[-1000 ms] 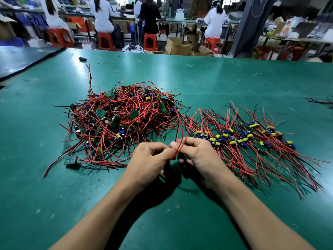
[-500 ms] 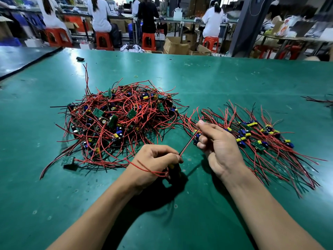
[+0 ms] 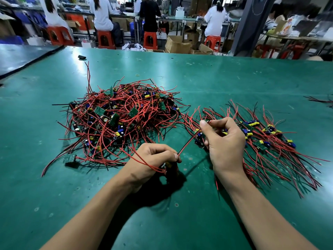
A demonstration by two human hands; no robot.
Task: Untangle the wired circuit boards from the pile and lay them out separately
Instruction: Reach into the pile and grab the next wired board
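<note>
pinching a taut red wire (image 3: 187, 143) between thumb and curled fingers, the left hand (image 3: 153, 159) has a closed grip, with a small circuit board (image 3: 167, 165) tucked under its fingers and a loose red loop draped across its back. the wire runs up and to the right into the right hand (image 3: 225, 143), whose grip is likewise closed: thumb and curled fingers pinch the wire's far end, just beside a board with blue parts (image 3: 199, 137). both hands are low over the green desk (image 3: 198, 213), between two heaps. to the left lies the tangled pile (image 3: 122, 116) of red and black wires, with green boards and blue and yellow parts poking through. to the right, partly under the right hand, the separated boards (image 3: 264, 136) lie side by side, their wires fanned toward the person. a lone board (image 3: 69, 157) sits at the pile's near left edge. farther back on the desk are a small black object (image 3: 82, 57) and a yellow rubber band (image 3: 137, 75). beyond the desk, people sit on red stools (image 3: 106, 39) at other desks, with cardboard boxes (image 3: 177, 45) on the floor.
</note>
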